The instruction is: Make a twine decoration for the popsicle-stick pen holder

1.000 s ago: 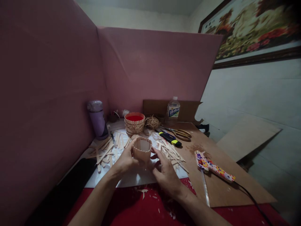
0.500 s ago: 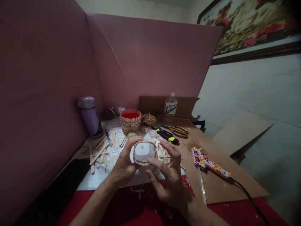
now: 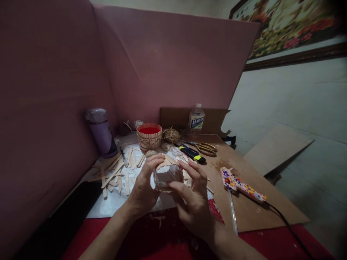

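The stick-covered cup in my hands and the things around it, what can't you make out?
Stick-covered cup: far side, head view, turned away.
Twine ball: lower part, head view, behind the left hand.
Glue-gun cord: far end, head view, cut off by the bottom edge.
Clear bottle: label's fine print, head view, too small.

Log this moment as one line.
left hand: holds cup | right hand: holds cup | cup: tilted | glue gun: on cardboard

Facing you: one clear bottle [image 3: 198, 134], label [image 3: 196, 122] reading "补水" in large characters, third character unclear; framed picture [image 3: 298, 32], small upper-left marks, illegible.
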{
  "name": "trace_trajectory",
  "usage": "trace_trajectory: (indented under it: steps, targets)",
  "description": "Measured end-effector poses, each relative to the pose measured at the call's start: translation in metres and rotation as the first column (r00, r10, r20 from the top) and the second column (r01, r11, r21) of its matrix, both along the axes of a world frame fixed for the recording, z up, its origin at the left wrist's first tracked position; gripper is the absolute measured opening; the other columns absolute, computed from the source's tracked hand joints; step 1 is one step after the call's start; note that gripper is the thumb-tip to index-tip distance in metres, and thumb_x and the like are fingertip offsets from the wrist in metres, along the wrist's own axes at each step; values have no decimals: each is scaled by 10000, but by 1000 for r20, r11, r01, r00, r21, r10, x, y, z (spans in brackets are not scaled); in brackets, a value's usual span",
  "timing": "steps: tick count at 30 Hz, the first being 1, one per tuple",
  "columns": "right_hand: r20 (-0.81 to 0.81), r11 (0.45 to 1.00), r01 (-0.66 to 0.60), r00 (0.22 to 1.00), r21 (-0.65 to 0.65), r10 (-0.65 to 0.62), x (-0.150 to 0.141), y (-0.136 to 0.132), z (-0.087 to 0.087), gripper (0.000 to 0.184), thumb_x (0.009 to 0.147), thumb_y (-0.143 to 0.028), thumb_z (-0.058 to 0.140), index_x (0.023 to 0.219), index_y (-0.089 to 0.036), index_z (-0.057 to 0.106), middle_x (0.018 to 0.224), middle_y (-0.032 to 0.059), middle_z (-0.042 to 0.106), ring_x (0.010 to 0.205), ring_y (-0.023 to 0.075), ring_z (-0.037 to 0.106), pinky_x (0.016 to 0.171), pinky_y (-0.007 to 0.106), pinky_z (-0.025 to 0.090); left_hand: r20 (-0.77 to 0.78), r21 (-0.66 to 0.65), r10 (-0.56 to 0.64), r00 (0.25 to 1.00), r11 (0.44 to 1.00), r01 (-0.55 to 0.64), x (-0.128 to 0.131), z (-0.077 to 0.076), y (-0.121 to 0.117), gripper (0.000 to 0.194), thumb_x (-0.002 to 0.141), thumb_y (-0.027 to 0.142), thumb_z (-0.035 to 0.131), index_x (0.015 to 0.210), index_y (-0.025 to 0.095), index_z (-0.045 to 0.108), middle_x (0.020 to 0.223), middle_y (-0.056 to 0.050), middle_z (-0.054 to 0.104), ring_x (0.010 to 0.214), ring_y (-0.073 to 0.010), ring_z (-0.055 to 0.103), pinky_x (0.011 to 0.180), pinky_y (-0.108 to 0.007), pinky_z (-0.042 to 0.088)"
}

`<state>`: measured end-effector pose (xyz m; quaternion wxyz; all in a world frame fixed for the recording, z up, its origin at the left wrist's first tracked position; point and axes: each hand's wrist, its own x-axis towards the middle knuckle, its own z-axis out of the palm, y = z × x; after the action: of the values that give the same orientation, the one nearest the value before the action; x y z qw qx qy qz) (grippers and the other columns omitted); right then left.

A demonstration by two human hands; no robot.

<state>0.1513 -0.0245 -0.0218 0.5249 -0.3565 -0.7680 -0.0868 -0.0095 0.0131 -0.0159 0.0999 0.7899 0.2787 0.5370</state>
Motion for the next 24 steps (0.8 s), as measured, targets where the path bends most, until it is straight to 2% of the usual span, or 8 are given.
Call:
trace_trajectory:
  steps: [5, 10, 16, 24]
  targets:
    - [-7, 1000, -11, 1000, 10, 11, 1, 0, 1, 292, 723, -60, 547, 873, -295, 637, 1300, -3, 366, 1212, 266, 297, 965, 517, 336, 6, 40, 20, 1000, 999, -20, 1, -1, 0, 568, 693, 89, 631, 1184, 228, 381, 1243, -116, 455, 1203, -258, 397, 1011, -488, 311]
    - [-69, 1000, -10, 998, 4, 11, 1, -1, 2, 224, 722, -86, 561, 851, -260, 615, 1280, 21, 369, 1193, 269, 328, 964, 511, 348, 20, 38, 28, 999, 999, -29, 1, -1, 0, 599, 676, 114, 661, 1195, 219, 381, 1233, -125, 465, 1197, -265, 407, 1009, -491, 312]
    - [-14, 1000, -25, 1000, -3, 25, 1, 0, 1, 289, 726, -84, 563, 893, -306, 641, 1327, -8, 337, 1237, 282, 270, 970, 539, 315, 15, 56, 10, 1000, 998, -11, 3, 0, -2, 591, 684, 89, 641, 1196, 219, 375, 1242, -126, 459, 1202, -263, 403, 1006, -487, 320]
    - [-92, 1000, -25, 995, 11, 26, 0, -1, 1, 260, 717, -71, 571, 849, -286, 635, 1259, 7, 381, 1181, 261, 337, 963, 508, 340, 17, 30, 16, 1000, 999, -17, 4, -3, -2, 604, 679, 110, 654, 1199, 222, 368, 1241, -128, 453, 1187, -264, 416, 996, -478, 335]
